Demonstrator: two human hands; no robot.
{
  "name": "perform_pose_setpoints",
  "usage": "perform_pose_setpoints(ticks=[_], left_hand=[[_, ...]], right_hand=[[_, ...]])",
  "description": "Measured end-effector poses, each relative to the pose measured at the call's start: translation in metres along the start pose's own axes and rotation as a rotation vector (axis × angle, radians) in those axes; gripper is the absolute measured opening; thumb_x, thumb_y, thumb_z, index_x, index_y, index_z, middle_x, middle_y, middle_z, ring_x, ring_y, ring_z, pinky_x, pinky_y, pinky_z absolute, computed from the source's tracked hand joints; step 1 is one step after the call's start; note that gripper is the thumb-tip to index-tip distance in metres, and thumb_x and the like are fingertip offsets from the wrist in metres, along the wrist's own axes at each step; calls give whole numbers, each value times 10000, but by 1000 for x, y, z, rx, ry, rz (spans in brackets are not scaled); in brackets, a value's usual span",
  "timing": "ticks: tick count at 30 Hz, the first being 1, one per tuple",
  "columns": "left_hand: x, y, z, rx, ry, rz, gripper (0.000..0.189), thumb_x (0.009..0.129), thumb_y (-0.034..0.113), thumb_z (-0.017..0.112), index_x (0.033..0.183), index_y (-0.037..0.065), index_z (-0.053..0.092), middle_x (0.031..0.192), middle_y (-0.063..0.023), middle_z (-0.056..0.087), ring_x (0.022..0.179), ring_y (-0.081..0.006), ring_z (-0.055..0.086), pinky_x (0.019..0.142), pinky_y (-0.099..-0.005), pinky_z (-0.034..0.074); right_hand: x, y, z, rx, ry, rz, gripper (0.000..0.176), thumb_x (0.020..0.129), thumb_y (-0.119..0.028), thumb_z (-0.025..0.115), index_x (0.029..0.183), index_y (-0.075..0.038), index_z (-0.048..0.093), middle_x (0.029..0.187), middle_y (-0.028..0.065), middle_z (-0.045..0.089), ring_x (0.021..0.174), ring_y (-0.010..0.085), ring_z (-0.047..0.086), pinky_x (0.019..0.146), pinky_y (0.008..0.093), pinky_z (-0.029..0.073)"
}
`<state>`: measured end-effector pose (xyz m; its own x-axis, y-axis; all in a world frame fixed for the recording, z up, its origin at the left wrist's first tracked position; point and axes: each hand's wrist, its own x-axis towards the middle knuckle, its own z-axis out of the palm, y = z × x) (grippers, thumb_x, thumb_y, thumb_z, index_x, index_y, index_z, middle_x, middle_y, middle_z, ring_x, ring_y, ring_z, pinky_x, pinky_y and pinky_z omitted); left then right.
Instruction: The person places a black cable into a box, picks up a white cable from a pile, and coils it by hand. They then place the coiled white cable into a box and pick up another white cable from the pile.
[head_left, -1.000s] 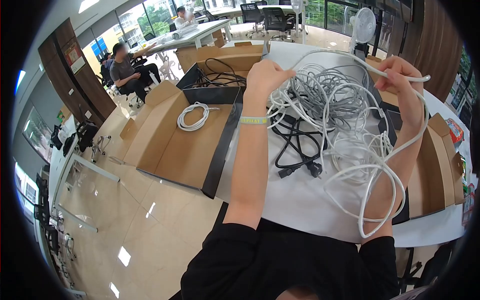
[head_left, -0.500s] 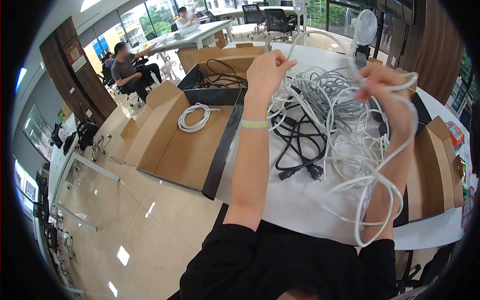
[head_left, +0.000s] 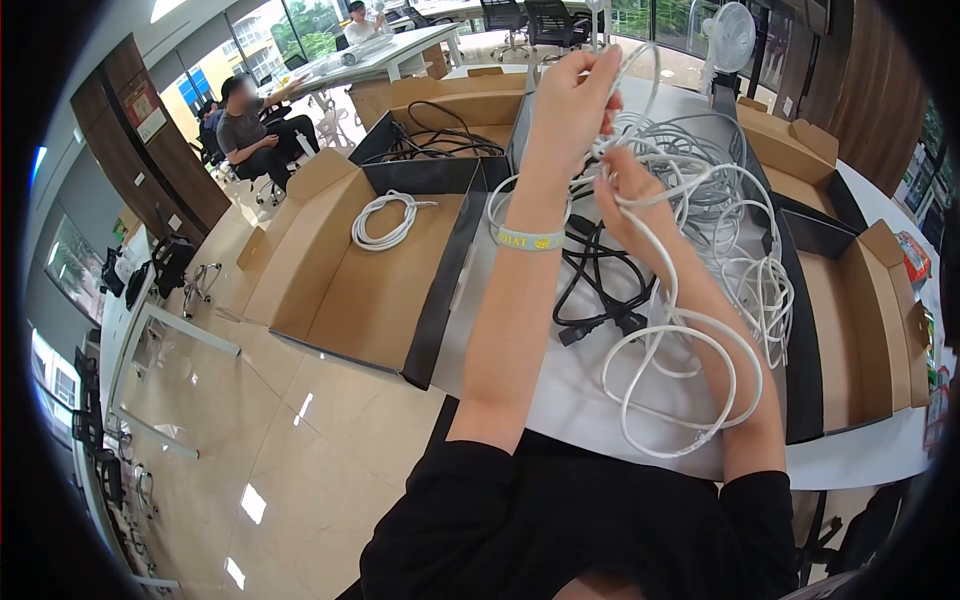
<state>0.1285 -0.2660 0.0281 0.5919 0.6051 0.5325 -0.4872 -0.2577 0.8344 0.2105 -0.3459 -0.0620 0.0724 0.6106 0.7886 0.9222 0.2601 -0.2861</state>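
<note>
Loops of white cable (head_left: 690, 330), pinched in left hand (head_left: 572, 100), half hide right hand (head_left: 625, 205) clenching it.

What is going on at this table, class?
A person is handling a tangled white cable. The left hand pinches it high above the table, the right hand grips it just below, and loops hang around the right forearm. One coiled cable lies in the open cardboard box; black cords lie on the table.

The long white cable (head_left: 762, 290) is sheathed in smooth, faintly glossy plastic. The thick black power cord (head_left: 590, 290) is coated in matt, rubbery plastic. The open brown cardboard box (head_left: 360, 290) is matt, the white tabletop (head_left: 580, 410) smooth, and the beige floor tiles (head_left: 290, 430) are glossy.
</note>
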Motion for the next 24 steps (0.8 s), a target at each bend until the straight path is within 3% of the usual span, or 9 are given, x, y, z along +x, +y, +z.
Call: perform_pose_setpoints(ticks=[2,3,4,7,14,16,18,20,24], left_hand=[[-1,-4,14,-137,-9,-71,262,861,302,532,763,64,483,593,12,462,462,-41,384,391,-171,314],[0,-8,20,-522,-146,-157,262,872,294,515,766,56,482,611,6,454,475,-41,380,391,-168,305],[0,-12,25,-906,-283,-241,263,882,285,498,769,48,480,628,0,445,487,-41,376,391,-166,296],[-11,-1,43,-1239,-382,-332,270,897,265,470,768,28,473,649,-9,428,504,-44,364,399,-160,287],[-33,12,66,-1398,-350,-324,261,895,244,470,777,12,473,673,-26,458,550,-76,422,453,-179,357],[-15,1,53,-1674,-558,-437,261,893,247,469,804,3,489,707,-43,495,592,-106,477,491,-198,413],[2,-27,38,-1577,-530,-370,266,889,257,475,835,-1,506,773,-61,535,672,-125,542,534,-206,454],[10,-46,32,-1014,-83,-242,266,878,264,499,845,1,519,793,-64,561,739,-132,571,568,-218,478],[15,-78,20,-597,-246,-200,245,859,254,537,828,11,519,777,-63,574,742,-144,598,596,-241,499]], right_hand=[[5,1,-4,140,113,149,280,754,-50,523,1027,-31,465,795,187,521,699,354,551,595,395,440],[6,17,-1,42,166,29,366,764,-51,521,1122,-41,445,816,185,534,730,341,566,612,390,451],[4,32,-3,46,166,28,366,764,-51,521,1122,-41,445,816,185,534,730,341,566,612,390,451],[3,41,-13,-268,177,-142,245,827,-93,496,1067,-44,500,770,132,546,685,272,574,581,338,461],[9,57,-23,-4,246,9,186,858,-160,489,985,-33,536,732,97,543,641,208,560,549,297,449],[10,61,-26,108,234,68,187,866,-180,487,962,-30,546,721,88,543,629,190,556,540,285,446],[14,62,-29,214,214,128,197,875,-199,485,938,-27,556,710,78,542,617,172,553,531,273,442],[19,48,-38,289,205,197,306,894,-288,471,816,-9,572,661,36,537,576,95,507,507,215,410],[24,49,-46,593,252,381,370,889,-347,473,761,-9,549,656,39,552,556,89,514,496,197,418]])
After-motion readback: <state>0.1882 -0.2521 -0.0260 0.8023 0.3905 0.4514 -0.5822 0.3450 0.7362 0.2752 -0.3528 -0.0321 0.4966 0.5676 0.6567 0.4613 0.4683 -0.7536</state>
